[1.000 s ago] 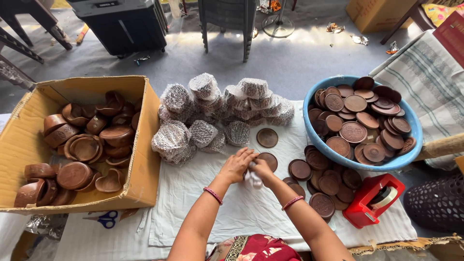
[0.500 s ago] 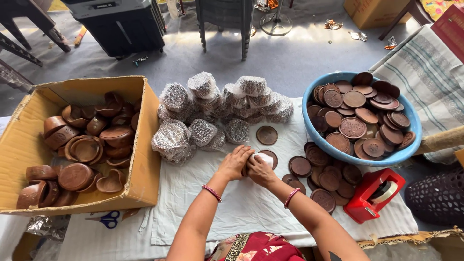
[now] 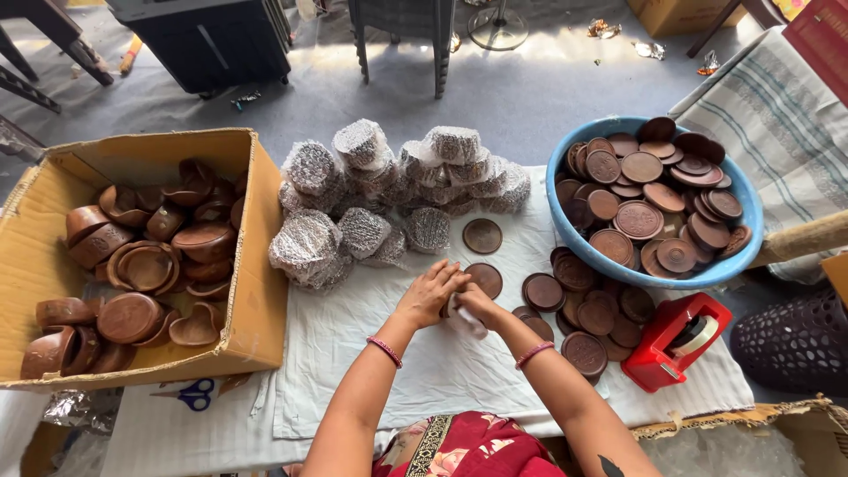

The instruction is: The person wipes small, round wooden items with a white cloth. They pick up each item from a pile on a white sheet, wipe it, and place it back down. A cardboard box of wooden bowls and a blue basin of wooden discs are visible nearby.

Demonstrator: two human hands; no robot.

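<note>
You are working over a white cloth (image 3: 424,371) spread on a low surface above the grey floor (image 3: 495,97). On the cloth lies a heap of foil-wrapped bundles (image 3: 380,199), with loose brown clay discs (image 3: 574,305) scattered to the right of them. A blue basin (image 3: 738,265) heaped with more discs rests at the cloth's right edge, and a red tape dispenser (image 3: 676,340) sits just below it. A cardboard box (image 3: 256,309) of brown clay cups stands on the left, with blue-handled scissors (image 3: 190,393) beneath its front edge.
</note>
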